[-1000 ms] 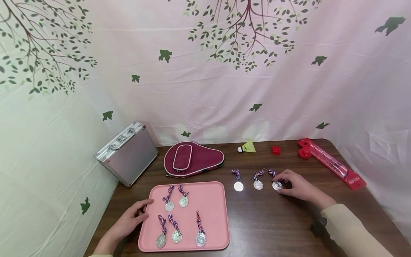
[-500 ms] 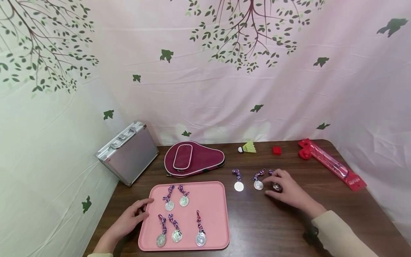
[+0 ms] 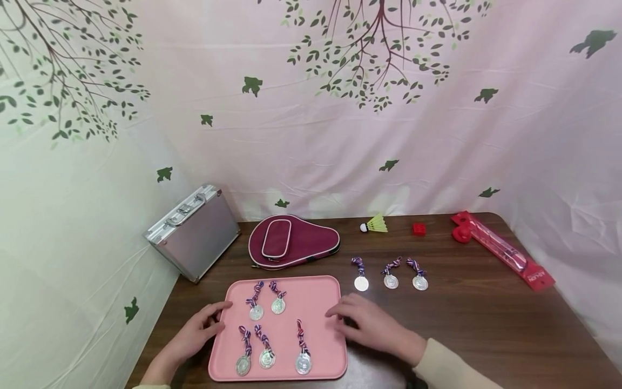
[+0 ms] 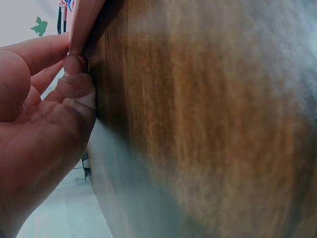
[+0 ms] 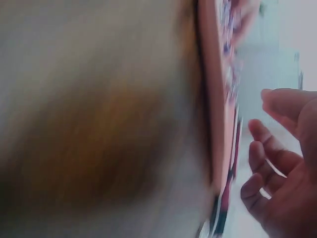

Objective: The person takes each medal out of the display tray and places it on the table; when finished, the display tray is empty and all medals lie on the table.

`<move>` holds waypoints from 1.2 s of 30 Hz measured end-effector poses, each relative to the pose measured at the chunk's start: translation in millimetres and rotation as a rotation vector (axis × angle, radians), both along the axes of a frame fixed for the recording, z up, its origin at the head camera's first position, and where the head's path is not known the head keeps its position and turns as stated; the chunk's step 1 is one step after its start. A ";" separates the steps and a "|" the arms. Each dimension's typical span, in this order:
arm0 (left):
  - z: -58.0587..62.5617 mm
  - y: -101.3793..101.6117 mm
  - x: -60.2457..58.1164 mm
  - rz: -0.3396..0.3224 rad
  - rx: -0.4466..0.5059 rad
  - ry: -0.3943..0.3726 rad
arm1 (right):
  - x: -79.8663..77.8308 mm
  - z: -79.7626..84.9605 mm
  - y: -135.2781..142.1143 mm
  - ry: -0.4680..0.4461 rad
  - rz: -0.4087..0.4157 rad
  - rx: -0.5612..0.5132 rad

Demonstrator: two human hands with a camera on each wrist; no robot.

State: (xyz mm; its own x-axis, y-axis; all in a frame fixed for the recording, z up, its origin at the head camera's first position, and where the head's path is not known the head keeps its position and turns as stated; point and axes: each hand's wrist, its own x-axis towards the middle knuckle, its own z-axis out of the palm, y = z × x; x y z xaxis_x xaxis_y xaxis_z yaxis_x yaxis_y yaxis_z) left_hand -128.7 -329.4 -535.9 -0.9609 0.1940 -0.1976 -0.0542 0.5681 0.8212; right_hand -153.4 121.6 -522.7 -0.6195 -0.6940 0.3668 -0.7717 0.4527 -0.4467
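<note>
A pink tray (image 3: 279,373) lies on the table with several silver medals on it, one medal (image 3: 303,363) near its front right. Their striped ribbons are knotted up. My left hand (image 3: 194,332) holds the tray's left rim; in the left wrist view its fingertips (image 4: 74,64) are at the rim's underside. Over the tray's right edge is my right hand (image 3: 369,324), fingers loosely bent and holding nothing. The right wrist view shows its fingers (image 5: 270,171) spread apart beside the tray wall. Three more medals stand in a row on the table, the rightmost medal (image 3: 420,282) among them.
Behind the tray lies a maroon paddle case (image 3: 311,240), with a silver briefcase (image 3: 199,237) to its left. A yellow shuttlecock (image 3: 375,223), a red block (image 3: 419,229) and a red package (image 3: 505,251) sit along the back right of the brown table (image 3: 486,324).
My right hand has left the rightmost medal, which stays on the table, and moved left and nearer to the tray's right edge. The left hand has stayed at the tray's rim.
</note>
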 end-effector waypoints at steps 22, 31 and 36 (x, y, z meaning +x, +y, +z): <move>0.4 -6.1 2.5 -0.028 0.008 0.000 | 51.8 -5.0 -76.2 -0.098 0.111 0.272; -1.7 -9.6 3.5 -0.027 0.010 -0.001 | 57.3 -6.3 -81.0 -0.172 0.105 0.212; -1.2 -11.4 4.6 -0.019 0.012 -0.014 | 59.8 -3.8 -83.4 -0.216 0.104 0.161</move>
